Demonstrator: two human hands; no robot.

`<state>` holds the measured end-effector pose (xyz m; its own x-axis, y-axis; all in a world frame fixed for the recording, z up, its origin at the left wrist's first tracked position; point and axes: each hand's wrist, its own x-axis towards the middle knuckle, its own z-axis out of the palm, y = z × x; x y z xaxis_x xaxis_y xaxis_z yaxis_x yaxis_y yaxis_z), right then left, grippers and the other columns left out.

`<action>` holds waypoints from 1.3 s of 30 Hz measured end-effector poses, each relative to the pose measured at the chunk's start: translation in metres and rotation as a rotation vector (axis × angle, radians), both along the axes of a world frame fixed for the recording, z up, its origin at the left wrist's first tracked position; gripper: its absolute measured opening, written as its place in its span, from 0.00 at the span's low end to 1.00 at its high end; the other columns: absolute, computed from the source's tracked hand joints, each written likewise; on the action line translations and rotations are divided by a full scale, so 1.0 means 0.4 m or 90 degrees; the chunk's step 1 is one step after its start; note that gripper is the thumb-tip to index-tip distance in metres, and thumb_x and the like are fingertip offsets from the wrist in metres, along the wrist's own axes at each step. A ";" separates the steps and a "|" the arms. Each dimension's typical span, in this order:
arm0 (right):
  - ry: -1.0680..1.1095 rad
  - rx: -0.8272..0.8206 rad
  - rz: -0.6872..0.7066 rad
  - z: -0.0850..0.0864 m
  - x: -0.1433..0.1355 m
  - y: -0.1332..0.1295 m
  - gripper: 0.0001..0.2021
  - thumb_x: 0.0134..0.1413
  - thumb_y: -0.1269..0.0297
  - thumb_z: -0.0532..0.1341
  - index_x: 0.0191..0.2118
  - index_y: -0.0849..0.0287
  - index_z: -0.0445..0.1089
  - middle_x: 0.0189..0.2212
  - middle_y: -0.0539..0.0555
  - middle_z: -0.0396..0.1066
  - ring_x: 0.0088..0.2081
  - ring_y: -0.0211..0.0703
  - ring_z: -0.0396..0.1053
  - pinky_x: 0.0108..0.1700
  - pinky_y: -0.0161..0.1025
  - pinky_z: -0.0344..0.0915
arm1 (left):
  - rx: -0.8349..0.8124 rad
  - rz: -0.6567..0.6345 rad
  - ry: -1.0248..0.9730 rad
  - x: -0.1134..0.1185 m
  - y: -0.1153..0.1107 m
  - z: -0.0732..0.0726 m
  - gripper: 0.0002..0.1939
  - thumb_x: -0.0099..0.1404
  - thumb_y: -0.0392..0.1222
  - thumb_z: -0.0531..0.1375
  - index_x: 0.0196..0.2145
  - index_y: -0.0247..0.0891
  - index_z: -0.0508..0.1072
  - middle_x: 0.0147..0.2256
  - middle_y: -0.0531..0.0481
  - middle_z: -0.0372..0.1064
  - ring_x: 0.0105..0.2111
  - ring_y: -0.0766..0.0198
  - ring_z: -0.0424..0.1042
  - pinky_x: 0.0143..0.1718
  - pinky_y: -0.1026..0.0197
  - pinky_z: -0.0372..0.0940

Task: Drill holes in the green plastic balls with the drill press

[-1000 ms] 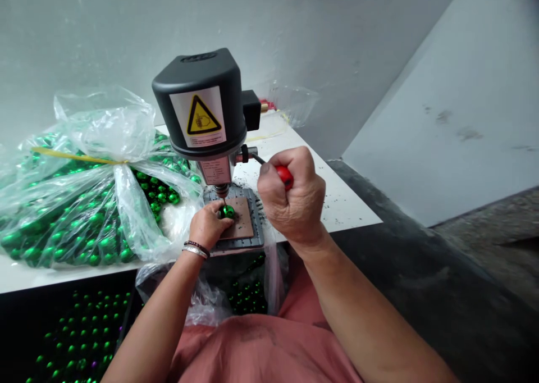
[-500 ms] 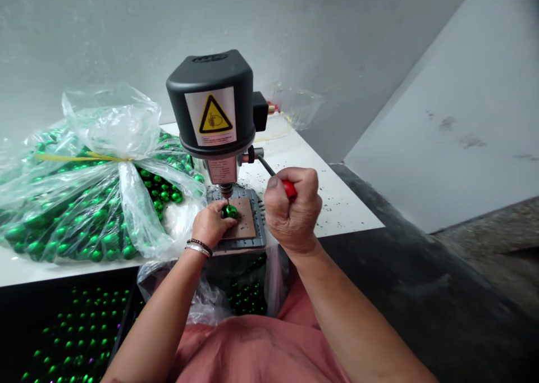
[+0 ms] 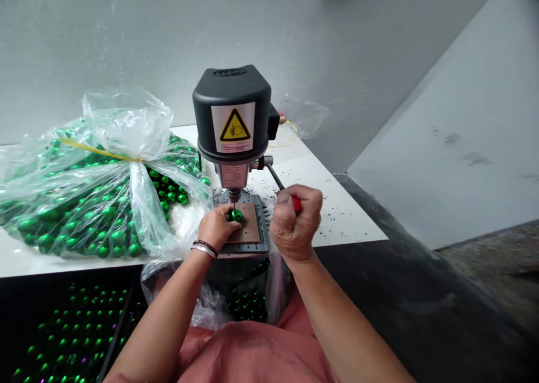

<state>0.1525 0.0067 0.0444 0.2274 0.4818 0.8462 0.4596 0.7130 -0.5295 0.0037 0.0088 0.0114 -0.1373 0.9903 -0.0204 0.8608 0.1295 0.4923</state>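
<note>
A black bench drill press (image 3: 232, 116) with a yellow warning sign stands before me on the white table. Under its bit, a shiny green ball (image 3: 234, 215) rests on a brown board (image 3: 249, 229) that lies on the grey machine base (image 3: 263, 231). My left hand (image 3: 218, 226) pinches the ball from the left between thumb and fingers, close to the drill bit (image 3: 234, 204). My right hand (image 3: 297, 220) is wrapped round the red knob (image 3: 297, 204) of the feed lever (image 3: 275, 177). The bit appears to touch the top of the ball.
A tied clear plastic bag (image 3: 138, 186) full of green balls fills the table's left side. Dark shavings dot the white table (image 3: 337, 214). Below its front edge, a black tray (image 3: 71, 327) holds rows of green balls, and an open plastic bag (image 3: 210, 301) holds more.
The camera view has shifted, so the drill press appears further right and slightly lower. Both hands keep their holds on the ball and the lever knob.
</note>
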 end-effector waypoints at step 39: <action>0.037 -0.115 0.107 0.230 0.010 0.052 0.12 0.55 0.58 0.52 0.25 0.57 0.54 0.18 0.44 0.48 0.21 0.27 0.54 0.24 0.28 0.55 | -0.094 0.296 -1.112 -0.037 -0.102 0.075 0.06 0.56 0.28 0.52 0.27 0.30 0.68 0.26 0.47 0.67 0.29 0.65 0.70 0.39 0.55 0.69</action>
